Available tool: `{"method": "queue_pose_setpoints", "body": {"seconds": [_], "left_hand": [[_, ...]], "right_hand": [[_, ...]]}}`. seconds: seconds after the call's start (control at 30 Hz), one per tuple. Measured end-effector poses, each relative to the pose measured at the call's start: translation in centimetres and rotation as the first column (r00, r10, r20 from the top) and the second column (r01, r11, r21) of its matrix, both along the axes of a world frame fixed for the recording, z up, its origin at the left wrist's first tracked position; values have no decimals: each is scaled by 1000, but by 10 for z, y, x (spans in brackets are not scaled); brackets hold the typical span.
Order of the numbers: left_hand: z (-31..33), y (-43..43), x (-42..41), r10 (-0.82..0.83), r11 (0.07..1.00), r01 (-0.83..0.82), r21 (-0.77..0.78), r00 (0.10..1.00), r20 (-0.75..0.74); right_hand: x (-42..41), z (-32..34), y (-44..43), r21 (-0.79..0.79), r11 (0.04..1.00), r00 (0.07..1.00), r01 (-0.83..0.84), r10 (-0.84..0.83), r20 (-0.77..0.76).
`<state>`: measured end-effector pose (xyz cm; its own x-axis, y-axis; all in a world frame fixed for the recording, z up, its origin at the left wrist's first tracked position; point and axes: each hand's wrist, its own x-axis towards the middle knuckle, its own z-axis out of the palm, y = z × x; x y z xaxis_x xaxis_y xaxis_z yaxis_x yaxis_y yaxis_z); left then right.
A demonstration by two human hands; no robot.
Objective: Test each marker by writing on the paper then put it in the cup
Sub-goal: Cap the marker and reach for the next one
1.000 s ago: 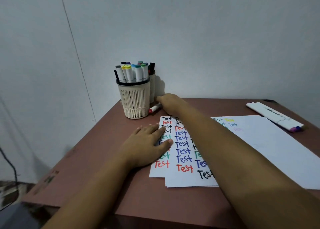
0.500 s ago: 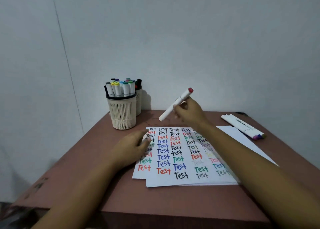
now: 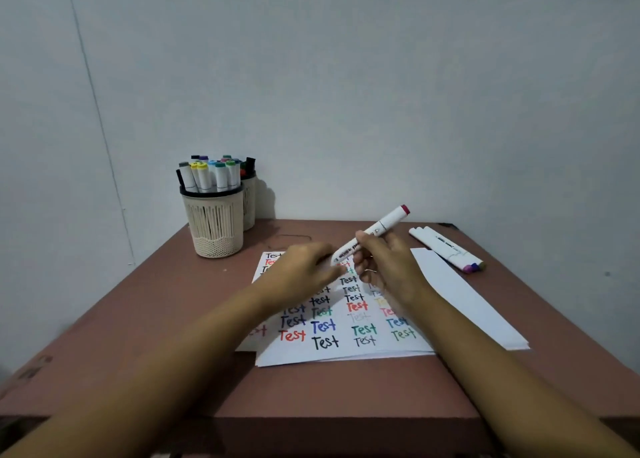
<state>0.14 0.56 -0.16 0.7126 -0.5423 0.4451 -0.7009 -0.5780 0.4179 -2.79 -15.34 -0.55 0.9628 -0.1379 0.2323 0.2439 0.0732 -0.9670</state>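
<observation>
My right hand (image 3: 388, 267) grips a white marker (image 3: 375, 231) with a dark red end cap, tilted up to the right above the paper (image 3: 346, 350). My left hand (image 3: 304, 270) has reached the marker's lower end; the blur hides whether its fingers hold that end. The paper is covered with rows of the word "Test" in several colours. A cream ribbed cup (image 3: 214, 222) packed with capped markers stands at the table's back left.
A second cup (image 3: 250, 201) with dark markers stands behind the first, by the wall. Three white markers (image 3: 446, 248) lie at the back right of the brown table (image 3: 173, 301). A blank sheet (image 3: 464, 301) sticks out to the right under the written one.
My right hand picked the marker up from beside the cup and brought it over the paper. My left hand lifted off the paper and moved right to the marker's lower end.
</observation>
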Motion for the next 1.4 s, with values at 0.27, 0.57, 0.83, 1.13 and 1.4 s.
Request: {"method": "queue_pose_setpoints", "body": {"seconds": [0.27,0.57,0.83,1.13,1.4], "left_hand": [[-20,-13,12,-29,998,29,-59,1000,-6],[-22,-7,15,-67,989,62,-137,997,-30],[-21,-7,15,-50,983,43,-179,998,-38],[-14,-5,10,45,963,-93,-251,980,-193],[-15,-1,21,28,860,-218,-461,923,-384]], "right_hand": [[8,-3,-1,-48,998,999,31,-30,14],[12,-7,-1,-83,997,998,5,0,57],[9,-4,-1,-78,997,997,7,-1,76],[8,5,-6,197,970,986,145,-158,56],[15,9,-46,433,857,955,280,-296,-32]]}}
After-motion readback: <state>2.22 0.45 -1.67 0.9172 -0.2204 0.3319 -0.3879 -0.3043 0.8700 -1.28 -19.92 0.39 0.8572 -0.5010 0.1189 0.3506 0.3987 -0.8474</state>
